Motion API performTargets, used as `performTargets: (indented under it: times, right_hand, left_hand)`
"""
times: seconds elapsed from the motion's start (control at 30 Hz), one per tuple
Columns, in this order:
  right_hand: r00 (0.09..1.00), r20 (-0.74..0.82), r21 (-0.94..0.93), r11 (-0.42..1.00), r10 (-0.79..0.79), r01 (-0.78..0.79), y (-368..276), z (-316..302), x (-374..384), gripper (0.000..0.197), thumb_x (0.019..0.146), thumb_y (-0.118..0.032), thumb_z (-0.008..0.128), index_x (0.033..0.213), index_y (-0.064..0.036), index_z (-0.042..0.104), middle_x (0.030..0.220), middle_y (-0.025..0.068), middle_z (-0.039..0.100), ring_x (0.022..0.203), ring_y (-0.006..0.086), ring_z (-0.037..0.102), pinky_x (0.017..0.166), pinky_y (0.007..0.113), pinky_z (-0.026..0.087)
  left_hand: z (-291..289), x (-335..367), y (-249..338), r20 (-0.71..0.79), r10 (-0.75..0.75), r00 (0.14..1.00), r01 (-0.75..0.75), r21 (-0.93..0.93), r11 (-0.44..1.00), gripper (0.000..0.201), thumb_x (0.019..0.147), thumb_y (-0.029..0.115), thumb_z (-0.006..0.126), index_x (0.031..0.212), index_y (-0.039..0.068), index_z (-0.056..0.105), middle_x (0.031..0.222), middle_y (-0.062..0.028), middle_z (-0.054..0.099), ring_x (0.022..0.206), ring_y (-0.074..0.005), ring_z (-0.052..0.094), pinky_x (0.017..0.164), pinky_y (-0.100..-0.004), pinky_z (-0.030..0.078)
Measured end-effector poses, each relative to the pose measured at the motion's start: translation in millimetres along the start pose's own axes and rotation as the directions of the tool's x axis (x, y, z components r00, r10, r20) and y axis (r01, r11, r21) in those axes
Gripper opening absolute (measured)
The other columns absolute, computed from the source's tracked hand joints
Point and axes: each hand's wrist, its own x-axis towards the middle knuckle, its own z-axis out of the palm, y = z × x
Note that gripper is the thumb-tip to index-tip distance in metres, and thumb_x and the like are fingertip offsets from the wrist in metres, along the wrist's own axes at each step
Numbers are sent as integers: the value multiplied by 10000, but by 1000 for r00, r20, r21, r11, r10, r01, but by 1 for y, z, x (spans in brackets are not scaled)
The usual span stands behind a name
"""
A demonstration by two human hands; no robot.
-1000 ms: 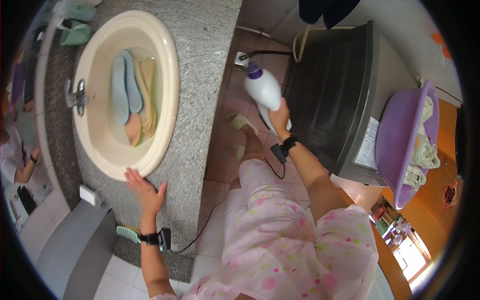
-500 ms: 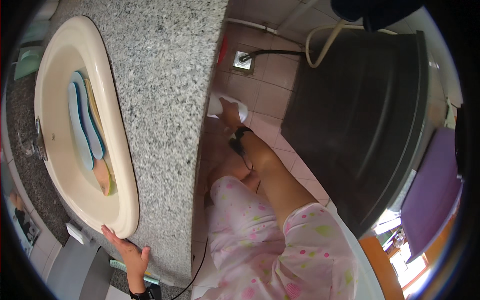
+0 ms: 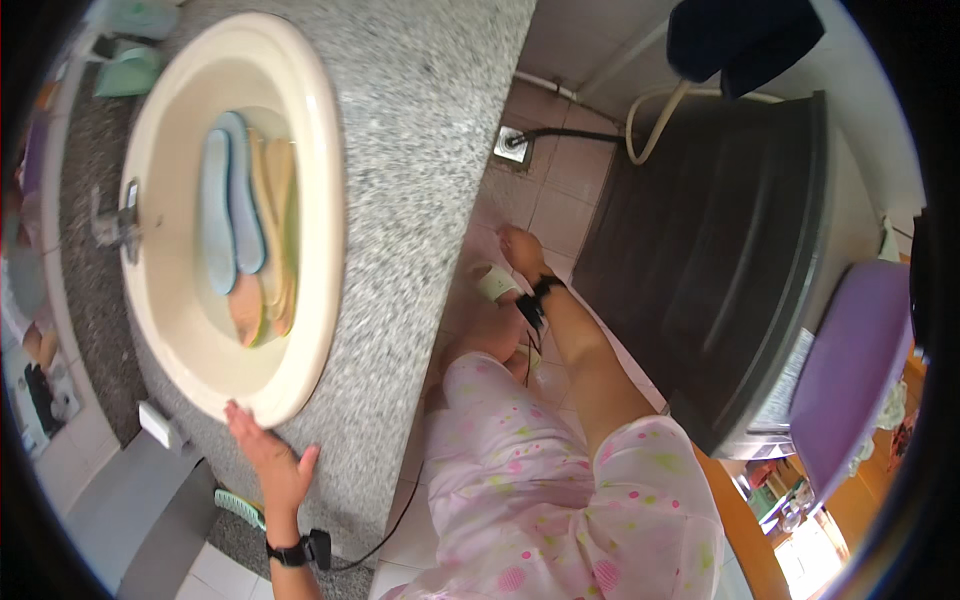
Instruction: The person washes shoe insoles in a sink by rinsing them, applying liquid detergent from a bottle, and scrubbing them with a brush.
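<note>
My left hand (image 3: 275,465) rests with spread fingers at the near end of the cream oval sink (image 3: 325,200), its fingertips at the rim and its palm over the speckled granite counter (image 3: 410,150). Several shoe insoles lie in water in the sink: two blue insoles (image 3: 216,210) side by side and tan insoles (image 3: 268,200) next to them. My right hand (image 3: 522,252) hangs low beside the counter, above the tiled floor; its fingers are small and blurred. A white slipper strap (image 3: 496,284) shows just below it.
A large dark appliance (image 3: 700,250) stands on the right, with a pale hose (image 3: 645,150) behind it. A black hose runs to a floor drain (image 3: 510,143). A purple basin (image 3: 850,350) is at far right. A green comb (image 3: 238,507) lies near my left wrist.
My right hand has come away from a white thing by the counter and moved right and slightly down in the picture. The view has shifted; my left hand stays at the sink's rim.
</note>
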Motion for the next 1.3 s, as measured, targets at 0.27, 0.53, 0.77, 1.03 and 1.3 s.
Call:
performTargets:
  times: [0.27,0.53,0.77,1.03,1.3]
  right_hand:
    - [949,-310,211,977,59,8,-78,-168,-190,139,828,-69,618,961,-44,650,842,140,685,756,268,677,676,340,523]
    - [836,-540,384,855,-98,348,-229,-374,-223,71,899,-19,571,934,-8,631,822,41,665,689,103,636,637,237,492]
    - [781,-551,390,737,-293,552,-371,-478,-165,98,909,-14,562,982,21,618,875,50,661,767,95,626,715,228,501]
    - [669,292,79,715,-683,695,-559,-400,-63,262,849,-102,630,1104,-42,628,884,118,684,806,211,668,733,318,518]
    - [254,762,-403,-128,-596,906,-570,-140,34,187,798,-176,594,953,-138,692,878,75,671,885,243,649,727,418,455]
  left_hand:
    - [9,-7,1,-8,-98,995,98,67,993,1137,765,629,621,1467,-79,75,1543,-287,37,1442,-422,3,1101,-646,58]
    - [-42,-30,12,-39,-234,972,204,-362,910,973,831,490,637,1477,-42,140,1526,-277,153,1428,-431,99,1102,-630,104]
    - [-76,-122,-39,-199,-796,572,273,-869,414,678,912,262,610,1449,13,278,1382,-232,418,1298,-348,399,1068,-436,323]
    - [-135,-130,-58,126,-930,346,-267,-937,-226,397,983,254,502,1310,30,486,1187,-111,589,1076,-218,578,950,-372,451]
    - [-144,-124,-36,286,-864,415,-619,-608,-498,387,967,204,506,1299,7,476,1018,-71,587,996,-205,557,925,-376,456]
